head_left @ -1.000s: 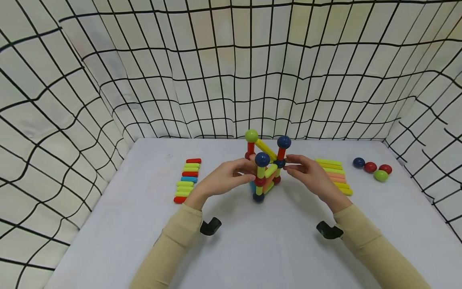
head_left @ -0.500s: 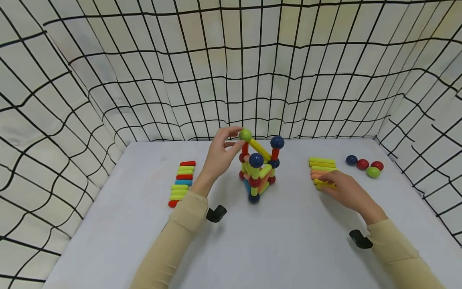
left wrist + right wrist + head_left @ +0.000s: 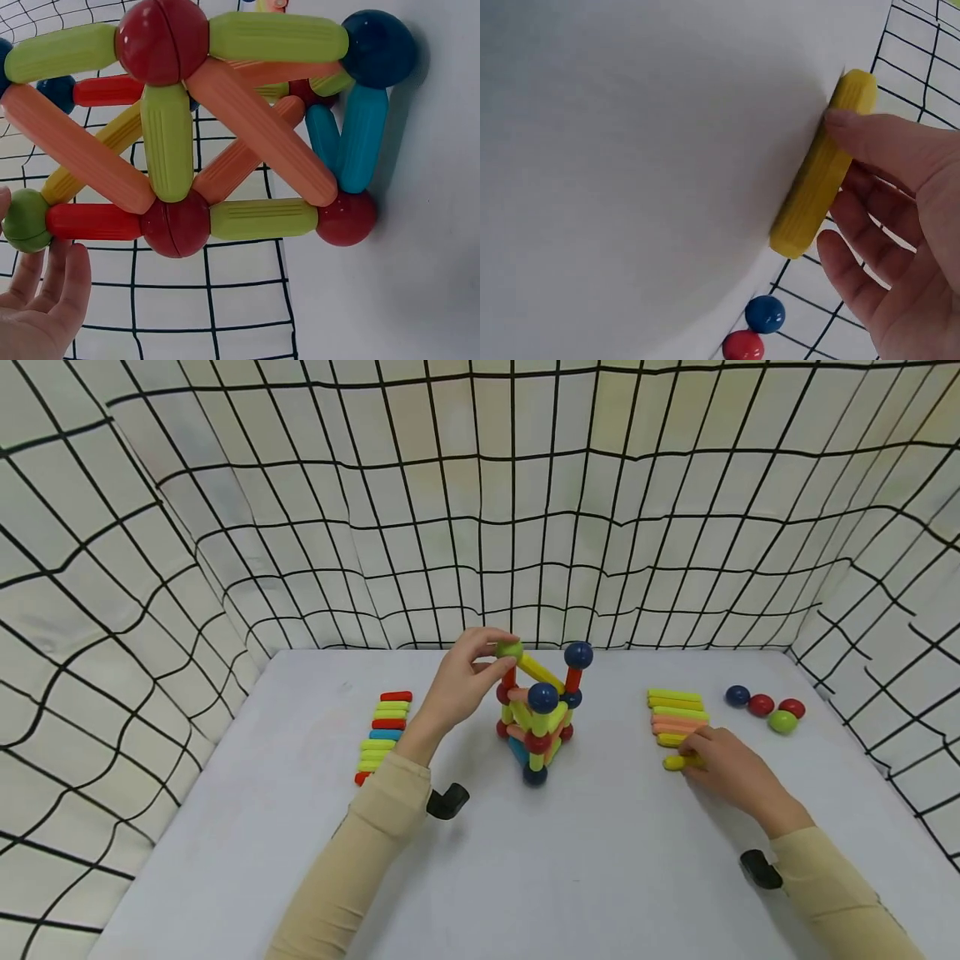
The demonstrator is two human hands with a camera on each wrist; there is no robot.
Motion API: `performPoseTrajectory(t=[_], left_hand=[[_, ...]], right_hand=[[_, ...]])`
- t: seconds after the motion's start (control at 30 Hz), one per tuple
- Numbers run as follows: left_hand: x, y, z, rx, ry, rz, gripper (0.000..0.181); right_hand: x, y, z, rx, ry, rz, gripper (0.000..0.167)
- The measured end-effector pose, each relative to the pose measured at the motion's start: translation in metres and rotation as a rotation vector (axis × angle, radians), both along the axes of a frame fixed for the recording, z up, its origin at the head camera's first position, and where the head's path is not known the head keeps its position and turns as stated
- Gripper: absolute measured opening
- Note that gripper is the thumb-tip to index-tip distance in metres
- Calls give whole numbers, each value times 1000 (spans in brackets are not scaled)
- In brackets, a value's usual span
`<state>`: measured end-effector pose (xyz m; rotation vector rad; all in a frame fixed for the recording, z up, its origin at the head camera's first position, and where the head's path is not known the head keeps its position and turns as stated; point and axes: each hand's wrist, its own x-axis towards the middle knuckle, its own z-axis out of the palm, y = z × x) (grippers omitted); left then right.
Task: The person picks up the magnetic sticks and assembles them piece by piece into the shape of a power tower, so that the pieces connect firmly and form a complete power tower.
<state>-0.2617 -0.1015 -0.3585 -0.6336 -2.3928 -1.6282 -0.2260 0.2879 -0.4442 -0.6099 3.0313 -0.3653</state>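
A tower of coloured magnetic sticks and balls [image 3: 537, 743] stands upright on the table. My left hand [image 3: 459, 687] pinches the green ball [image 3: 510, 649] at its top left corner, fingers above and thumb below; the left wrist view shows that green ball [image 3: 26, 217] joined to a red stick [image 3: 94, 222] and a slanting yellow stick. Two dark blue balls [image 3: 578, 655] top the other corners. At the right, my right hand [image 3: 731, 766] pinches a yellow stick [image 3: 821, 172] by thumb and fingers, close to the table, just in front of a row of long sticks [image 3: 678, 711].
Shorter red, green and blue sticks [image 3: 387, 735] lie in a row at the left, partly behind the left forearm. Several loose balls [image 3: 761, 705] sit at the far right. Black netting [image 3: 480, 516] surrounds the white table [image 3: 570, 877] at the back and sides.
My left hand has risen from the tower's side to the green ball on top. My right hand has left the tower, gone to the right-hand row and drawn a yellow stick out towards me.
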Motion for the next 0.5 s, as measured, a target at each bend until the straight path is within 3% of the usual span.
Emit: performPoseTrajectory(t=[0.1,0.2,0.4,0.5], left_hand=[[3,-2,0,-8,-8,0,28],[6,-4,0,-21,-16,-9,32],[8,-6,1,-43,-57,-29,38],[9,-6,1,-47,-70,-24,39]], right_hand=[[-1,-9,5,-85,-10,42,17],[-1,-24,14,-261,-39,72,18],[4,-66,45,-620,-269,-7,47],[4,-88,58,-760,-378,-23,50]])
